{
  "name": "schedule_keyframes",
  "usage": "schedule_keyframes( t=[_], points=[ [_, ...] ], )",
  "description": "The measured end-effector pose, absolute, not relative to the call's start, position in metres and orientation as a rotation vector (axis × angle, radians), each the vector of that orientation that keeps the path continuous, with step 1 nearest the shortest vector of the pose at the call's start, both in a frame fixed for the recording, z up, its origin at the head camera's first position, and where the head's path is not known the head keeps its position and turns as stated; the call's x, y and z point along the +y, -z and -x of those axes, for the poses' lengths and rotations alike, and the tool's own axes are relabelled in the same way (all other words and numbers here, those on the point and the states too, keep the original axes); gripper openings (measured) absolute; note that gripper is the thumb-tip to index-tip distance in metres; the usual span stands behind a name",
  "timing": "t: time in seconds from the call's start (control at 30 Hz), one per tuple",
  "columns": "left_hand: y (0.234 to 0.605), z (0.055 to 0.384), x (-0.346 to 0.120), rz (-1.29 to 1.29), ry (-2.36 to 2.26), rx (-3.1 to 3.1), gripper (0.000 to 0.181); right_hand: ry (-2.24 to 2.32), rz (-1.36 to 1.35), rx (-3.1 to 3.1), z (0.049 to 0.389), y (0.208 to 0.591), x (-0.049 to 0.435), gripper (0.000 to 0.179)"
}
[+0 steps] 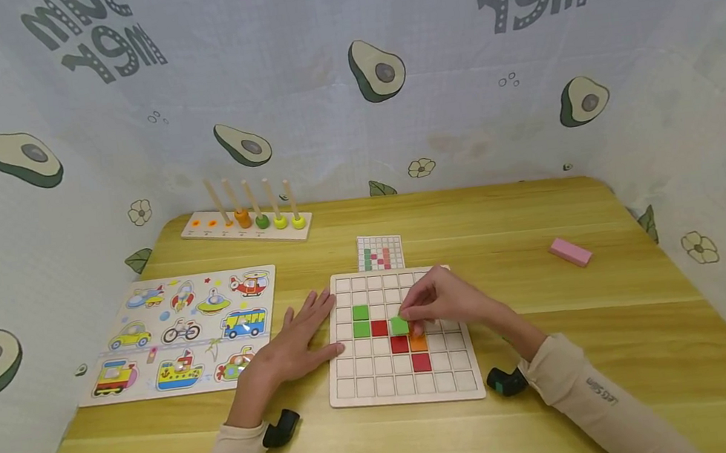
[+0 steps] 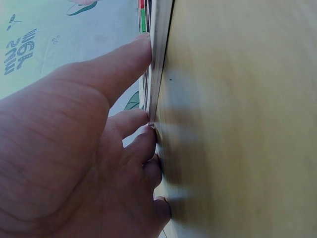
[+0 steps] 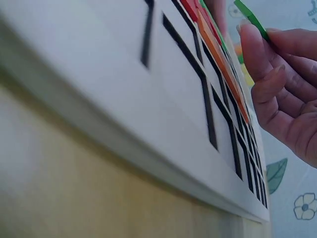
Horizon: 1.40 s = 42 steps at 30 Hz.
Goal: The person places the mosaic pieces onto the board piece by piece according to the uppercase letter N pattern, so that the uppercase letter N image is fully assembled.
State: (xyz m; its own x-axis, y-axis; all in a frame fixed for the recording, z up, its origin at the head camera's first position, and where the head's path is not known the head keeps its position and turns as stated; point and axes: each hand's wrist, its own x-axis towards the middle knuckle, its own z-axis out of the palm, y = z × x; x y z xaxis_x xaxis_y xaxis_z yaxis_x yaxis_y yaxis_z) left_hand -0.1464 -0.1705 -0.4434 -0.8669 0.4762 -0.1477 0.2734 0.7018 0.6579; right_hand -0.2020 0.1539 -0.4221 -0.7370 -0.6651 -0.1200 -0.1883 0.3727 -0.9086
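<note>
A wooden grid board (image 1: 406, 395) lies flat on the table with several coloured square tiles in its cells. My right hand (image 1: 445, 298) pinches a green tile (image 1: 397, 326) between thumb and fingertip, tilted over the middle of the board; the right wrist view shows this green tile (image 3: 251, 19) raised off the grid. Two green tiles (image 1: 361, 321) sit one above the other at the left. Red tiles (image 1: 422, 362) run diagonally, and an orange tile (image 1: 419, 343) is partly covered by my right fingers. My left hand (image 1: 292, 347) rests with fingers spread, thumb and fingertips at the board's left edge.
A pattern card (image 1: 380, 253) lies at the board's far edge. To the left is a vehicle puzzle board (image 1: 174, 336); behind it stands a peg stand (image 1: 249, 228) with coloured beads. A pink block (image 1: 571, 252) lies at the right. Patterned cloth surrounds the table.
</note>
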Motion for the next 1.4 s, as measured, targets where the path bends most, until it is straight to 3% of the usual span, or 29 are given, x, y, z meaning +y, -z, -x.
schedule_keyframes(
  t=[0.83, 1.4],
  points=[
    [0.443, 0.147, -0.174, -0.586, -0.942, 2.604, 0.083, 1.334, 0.872, 2.069, 0.194, 0.424, 0.118, 0.008],
    [0.443, 0.147, -0.172, -0.59, -0.921, 2.604, 0.084, 1.299, 0.754, 2.103, 0.196, 0.425, 0.095, 0.006]
  ],
)
